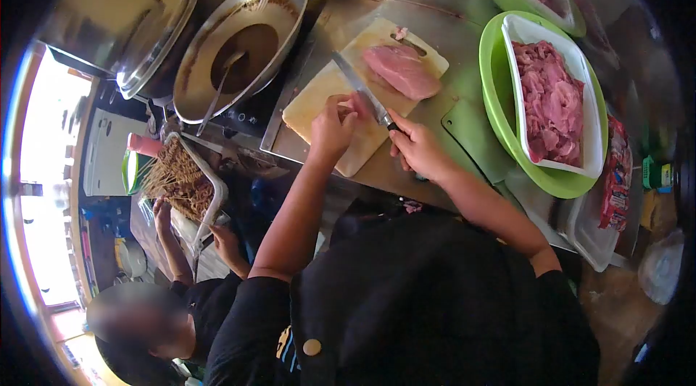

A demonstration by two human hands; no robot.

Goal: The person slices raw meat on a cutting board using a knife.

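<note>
My right hand (415,145) is wrapped round the black handle of a kitchen knife (360,87), whose blade points up and left across the cutting board (312,107). My left hand (332,125) is closed, its fingertips on a small piece of raw meat (357,106) just left of the blade. Beyond the knife, a larger pink slab of raw meat (401,71) lies on the board near its handle slot. The undersides of my left fingers are hidden.
Right of the board, a green basin (489,89) holds a white tray (596,114) of sliced raw meat. At the left stand a wok (290,5) with brown sauce and a ladle (221,81). A co-worker's hands (226,245) are at a tray of skewers (177,176).
</note>
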